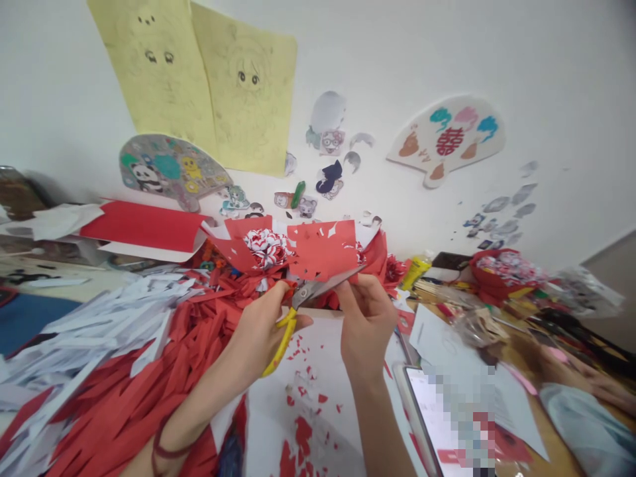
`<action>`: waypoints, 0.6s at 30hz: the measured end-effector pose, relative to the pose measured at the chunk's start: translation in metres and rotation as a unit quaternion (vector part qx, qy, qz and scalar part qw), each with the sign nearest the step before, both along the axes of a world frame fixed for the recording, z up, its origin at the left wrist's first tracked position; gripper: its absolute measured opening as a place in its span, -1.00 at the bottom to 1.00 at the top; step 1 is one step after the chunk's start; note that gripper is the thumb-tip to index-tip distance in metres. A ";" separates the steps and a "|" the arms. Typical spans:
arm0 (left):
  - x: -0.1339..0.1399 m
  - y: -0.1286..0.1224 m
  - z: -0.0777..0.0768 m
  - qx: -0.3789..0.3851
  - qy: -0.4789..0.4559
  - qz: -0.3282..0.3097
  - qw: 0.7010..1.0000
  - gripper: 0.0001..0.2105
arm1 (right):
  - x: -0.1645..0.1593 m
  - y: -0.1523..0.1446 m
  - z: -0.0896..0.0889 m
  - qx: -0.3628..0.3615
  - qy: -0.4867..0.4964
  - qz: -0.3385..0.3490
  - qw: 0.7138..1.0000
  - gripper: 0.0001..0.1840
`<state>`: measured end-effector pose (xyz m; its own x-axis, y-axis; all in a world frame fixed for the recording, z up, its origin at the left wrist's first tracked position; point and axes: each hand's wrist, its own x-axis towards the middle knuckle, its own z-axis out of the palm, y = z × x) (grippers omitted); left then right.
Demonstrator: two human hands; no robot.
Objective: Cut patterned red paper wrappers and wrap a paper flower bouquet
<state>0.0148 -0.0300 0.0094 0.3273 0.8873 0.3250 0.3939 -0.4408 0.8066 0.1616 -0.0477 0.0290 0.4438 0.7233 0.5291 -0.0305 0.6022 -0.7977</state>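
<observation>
My left hand [263, 324] is closed round a pair of scissors [282, 344] with yellow handles, their metal blades pointing up to the right. In front of the blades a sheet of red paper [322, 248] stands up, with small holes and a ragged lower edge. My right hand [368, 315] pinches the lower right part of that sheet, its fingers close to the blade tips. Whether the blades touch the paper I cannot tell. Below both hands, small red paper scraps [303, 434] are scattered over a white surface [268, 424].
Heaps of white paper strips [109, 324] and red paper strips [163, 371] spread on the left. Behind the sheet are red-and-white paper flowers [268, 248]. On the right lie a phone [422, 417], another bouquet [511, 268] and another person's hand [571, 374] with a pale sleeve.
</observation>
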 end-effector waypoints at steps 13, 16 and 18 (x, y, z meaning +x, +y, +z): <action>-0.012 0.003 0.001 0.086 0.078 0.019 0.993 -0.82 | 0.014 -0.002 0.007 -0.035 -0.037 0.029 0.998 -0.93; -0.012 0.003 0.002 0.079 0.084 0.017 0.993 -0.84 | 0.017 -0.003 0.011 -0.036 -0.046 0.038 0.998 -0.94; -0.012 0.003 0.002 0.072 0.081 0.016 0.994 -0.83 | 0.018 -0.003 0.012 -0.034 -0.053 0.039 0.997 -0.95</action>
<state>0.0033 -0.0273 0.0113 0.3577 0.8463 0.3947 0.5300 -0.5320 0.6603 0.1799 -0.0510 0.0408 0.3293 0.7894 0.5181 0.0107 0.5455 -0.8380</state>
